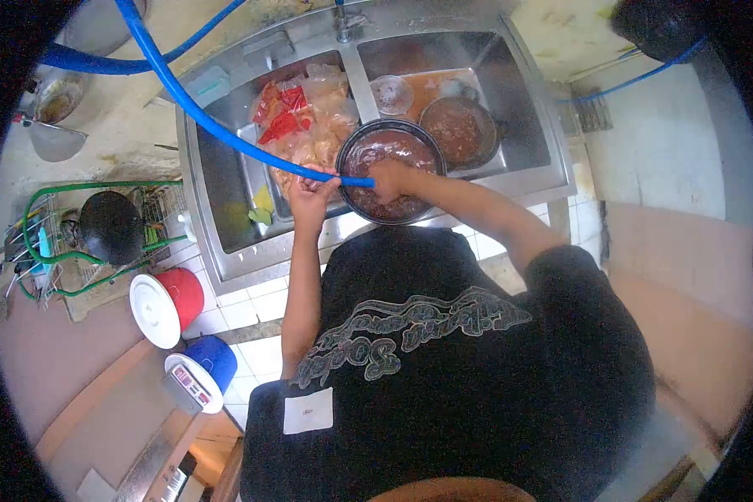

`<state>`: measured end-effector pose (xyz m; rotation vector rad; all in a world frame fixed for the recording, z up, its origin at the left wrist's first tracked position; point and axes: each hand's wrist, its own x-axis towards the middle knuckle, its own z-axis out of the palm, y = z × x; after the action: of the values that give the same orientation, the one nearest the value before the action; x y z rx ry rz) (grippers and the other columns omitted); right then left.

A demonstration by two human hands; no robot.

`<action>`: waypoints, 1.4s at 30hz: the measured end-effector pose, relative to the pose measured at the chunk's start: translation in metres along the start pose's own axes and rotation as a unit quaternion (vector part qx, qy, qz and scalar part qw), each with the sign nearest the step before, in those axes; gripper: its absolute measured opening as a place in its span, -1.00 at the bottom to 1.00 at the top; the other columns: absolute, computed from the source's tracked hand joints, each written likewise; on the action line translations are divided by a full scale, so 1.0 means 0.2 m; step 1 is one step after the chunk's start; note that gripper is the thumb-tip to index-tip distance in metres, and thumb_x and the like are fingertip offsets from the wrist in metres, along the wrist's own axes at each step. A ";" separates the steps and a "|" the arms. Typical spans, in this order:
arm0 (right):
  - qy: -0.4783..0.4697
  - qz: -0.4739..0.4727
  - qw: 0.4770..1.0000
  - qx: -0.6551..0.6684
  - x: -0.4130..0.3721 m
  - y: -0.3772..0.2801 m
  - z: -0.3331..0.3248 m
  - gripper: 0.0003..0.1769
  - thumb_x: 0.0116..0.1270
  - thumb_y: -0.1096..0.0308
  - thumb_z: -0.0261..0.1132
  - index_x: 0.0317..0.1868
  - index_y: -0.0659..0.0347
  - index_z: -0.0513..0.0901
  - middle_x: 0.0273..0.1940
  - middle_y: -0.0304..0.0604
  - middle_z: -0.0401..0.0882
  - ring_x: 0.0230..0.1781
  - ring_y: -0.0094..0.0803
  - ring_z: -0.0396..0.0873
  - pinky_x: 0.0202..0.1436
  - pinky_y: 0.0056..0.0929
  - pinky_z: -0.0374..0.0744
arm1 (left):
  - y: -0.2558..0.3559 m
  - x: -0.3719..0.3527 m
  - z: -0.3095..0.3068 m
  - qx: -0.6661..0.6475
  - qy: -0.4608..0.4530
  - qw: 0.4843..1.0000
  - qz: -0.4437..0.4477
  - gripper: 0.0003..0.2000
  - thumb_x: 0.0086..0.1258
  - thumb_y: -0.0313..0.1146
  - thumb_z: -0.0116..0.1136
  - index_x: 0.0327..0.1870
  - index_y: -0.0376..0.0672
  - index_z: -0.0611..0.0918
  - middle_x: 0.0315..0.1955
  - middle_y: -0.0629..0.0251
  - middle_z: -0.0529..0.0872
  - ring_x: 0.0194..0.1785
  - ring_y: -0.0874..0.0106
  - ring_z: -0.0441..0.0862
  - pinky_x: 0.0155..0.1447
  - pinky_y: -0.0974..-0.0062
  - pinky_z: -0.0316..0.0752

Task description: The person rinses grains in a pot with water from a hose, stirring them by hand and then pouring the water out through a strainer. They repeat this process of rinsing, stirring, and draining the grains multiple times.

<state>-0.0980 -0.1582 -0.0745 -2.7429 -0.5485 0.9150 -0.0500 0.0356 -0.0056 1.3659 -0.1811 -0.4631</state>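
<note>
My left hand is closed around the blue hose near its end, just left of a dark round pot. The hose's open end points over the pot, which holds brownish liquid. Inside the pot rim is my right hand, close to the hose end; its fingers are partly hidden and blurred, so what they touch is unclear. Plastic bags with red parts and pale contents fill the left basin beside my left hand. A second round pan with brown liquid sits in the right basin.
A small bowl stands in the right basin below the faucet. Yellow-green scraps lie in the left basin. On the left are a green-edged dish rack, a black pan, a red bucket and a blue bucket.
</note>
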 end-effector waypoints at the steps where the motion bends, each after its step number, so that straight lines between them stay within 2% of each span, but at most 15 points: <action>1: -0.006 0.021 1.000 0.004 0.01 -0.01 -0.02 -0.39 -0.10 0.20 0.38 0.05 0.02 0.49 -0.27 0.07 0.61 -0.24 0.02 0.62 -0.18 -0.06 0.60 | 0.00 0.00 0.00 -0.005 -0.002 1.000 -0.001 -0.63 0.06 -0.77 0.26 -0.17 -0.22 0.43 -0.27 0.12 0.66 -0.19 0.41 0.64 -0.06 0.49 0.60; 5: -0.032 0.042 0.994 0.098 0.03 0.05 -0.10 -0.41 -0.04 0.41 0.30 0.11 0.06 0.45 -0.03 0.05 0.59 -0.02 -0.02 0.57 0.00 -0.05 0.53 | -0.01 0.00 -0.02 0.005 -0.011 1.000 0.023 -0.64 0.05 -0.77 0.26 -0.17 -0.24 0.44 -0.28 0.12 0.66 -0.18 0.41 0.65 -0.05 0.48 0.60; 7: 0.121 -0.037 0.964 0.236 0.01 0.12 -0.07 -0.33 -0.09 0.55 0.26 0.15 0.07 0.40 0.01 0.07 0.56 0.08 0.00 0.50 0.11 -0.05 0.45 | -0.01 0.00 -0.02 0.008 -0.004 1.000 0.024 -0.64 0.06 -0.77 0.26 -0.18 -0.24 0.44 -0.28 0.13 0.66 -0.18 0.41 0.65 -0.05 0.49 0.59; 11: 0.168 -0.173 0.937 0.252 -0.09 0.19 -0.21 -0.29 -0.11 0.56 0.24 0.18 0.15 0.37 0.19 0.06 0.40 0.26 0.00 0.32 0.29 -0.12 0.31 | -0.01 0.01 -0.02 0.004 0.005 1.000 0.013 -0.64 0.05 -0.76 0.28 -0.18 -0.23 0.45 -0.29 0.15 0.66 -0.19 0.42 0.65 -0.04 0.50 0.59; 16: 0.214 -0.099 0.942 0.239 0.02 0.31 -0.07 -0.30 0.02 0.43 0.20 0.28 0.10 0.34 0.23 0.04 0.38 0.26 -0.05 0.34 0.36 -0.21 0.27 | 0.01 0.00 -0.01 0.014 -0.003 1.000 0.008 -0.64 0.05 -0.76 0.28 -0.18 -0.22 0.45 -0.28 0.16 0.67 -0.19 0.44 0.64 -0.04 0.51 0.58; 18: 0.114 0.039 0.915 0.384 0.08 0.34 -0.04 -0.46 0.16 0.36 0.14 0.22 0.16 0.43 0.12 0.04 0.49 0.14 -0.12 0.44 0.24 -0.27 0.36 | 0.02 0.00 -0.01 0.009 0.006 1.000 -0.010 -0.64 0.05 -0.75 0.29 -0.18 -0.22 0.45 -0.28 0.17 0.67 -0.19 0.45 0.64 -0.04 0.52 0.57; 20: 0.099 0.001 0.914 0.393 0.10 0.37 -0.04 -0.55 0.29 0.23 0.10 0.17 0.17 0.49 0.03 -0.02 0.57 0.05 -0.23 0.50 0.19 -0.29 0.39 | -0.01 0.00 -0.02 0.005 0.004 1.000 0.005 -0.64 0.04 -0.75 0.29 -0.18 -0.22 0.45 -0.27 0.18 0.67 -0.18 0.45 0.63 -0.04 0.52 0.57; 23: -0.006 0.050 0.730 0.682 0.14 0.37 0.03 -0.56 0.36 0.15 0.08 0.16 0.19 0.50 0.06 -0.10 0.56 0.00 -0.30 0.53 0.12 -0.26 0.47 | 0.01 0.00 -0.04 0.029 0.000 1.000 0.009 -0.63 0.04 -0.75 0.30 -0.18 -0.22 0.45 -0.26 0.17 0.66 -0.18 0.44 0.63 -0.04 0.51 0.58; 26: -0.032 0.193 0.674 0.712 -0.03 0.20 -0.12 -0.57 0.36 0.11 0.09 0.13 0.16 0.51 0.01 -0.10 0.58 -0.03 -0.32 0.54 0.10 -0.26 0.50 | 0.03 0.00 -0.01 0.028 0.007 1.000 0.000 -0.62 0.03 -0.75 0.31 -0.18 -0.23 0.44 -0.25 0.16 0.66 -0.18 0.44 0.63 -0.05 0.50 0.59; 27: -0.005 0.222 0.704 0.675 0.17 0.33 0.16 -0.55 0.35 0.07 0.10 0.12 0.15 0.51 -0.04 -0.13 0.61 -0.04 -0.32 0.55 0.12 -0.27 0.50 | 0.02 0.00 -0.02 0.016 0.005 1.000 0.005 -0.62 0.03 -0.75 0.30 -0.17 -0.23 0.44 -0.25 0.15 0.66 -0.17 0.44 0.63 -0.05 0.50 0.59; 30: -0.090 0.168 0.642 0.743 0.01 0.24 0.03 -0.52 0.29 -0.04 0.11 0.04 0.12 0.59 0.09 -0.09 0.56 0.21 -0.29 0.41 0.20 -0.15 0.37 | 0.01 0.00 -0.01 0.002 -0.002 1.000 0.006 -0.62 0.03 -0.76 0.29 -0.17 -0.23 0.44 -0.25 0.15 0.66 -0.17 0.43 0.63 -0.05 0.50 0.59; 34: -0.122 0.049 0.743 0.656 0.05 0.28 0.06 -0.53 0.26 -0.10 0.14 -0.08 0.10 0.65 0.09 -0.11 0.55 0.21 -0.30 0.41 0.23 -0.13 0.35 | 0.02 0.00 0.00 0.003 -0.012 1.000 0.009 -0.62 0.03 -0.77 0.29 -0.17 -0.22 0.44 -0.27 0.16 0.66 -0.18 0.43 0.63 -0.03 0.50 0.58; 37: -0.050 0.185 0.748 0.636 -0.03 0.17 -0.06 -0.74 0.38 0.19 0.10 -0.08 0.12 0.60 -0.22 -0.17 0.59 -0.06 -0.35 0.49 0.07 -0.38 0.43 | 0.02 0.00 -0.01 -0.007 -0.003 1.000 -0.001 -0.62 0.03 -0.77 0.29 -0.18 -0.22 0.45 -0.27 0.18 0.66 -0.17 0.44 0.63 -0.03 0.51 0.57; 40: 0.088 0.060 0.821 0.561 -0.12 0.14 -0.14 -0.74 0.29 0.39 0.10 -0.04 0.17 0.58 -0.17 -0.11 0.59 -0.01 -0.28 0.49 0.11 -0.36 0.43 | 0.02 0.00 -0.01 0.005 -0.015 0.999 0.029 -0.63 0.03 -0.77 0.29 -0.18 -0.22 0.45 -0.27 0.18 0.66 -0.17 0.44 0.63 -0.03 0.51 0.57; 42: 0.219 -0.048 0.909 0.350 -0.16 0.15 -0.20 -0.61 0.11 0.55 0.09 0.00 0.24 0.54 -0.09 -0.04 0.59 0.05 -0.19 0.49 0.17 -0.29 0.41 | 0.01 0.00 -0.01 -0.009 -0.014 1.000 0.015 -0.63 0.03 -0.77 0.29 -0.18 -0.21 0.45 -0.27 0.18 0.66 -0.17 0.45 0.63 -0.03 0.51 0.57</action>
<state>-0.0889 -0.2011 -0.0348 -2.1262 -0.2029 0.3382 -0.0483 0.0377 -0.0035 1.3380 -0.2207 -0.4578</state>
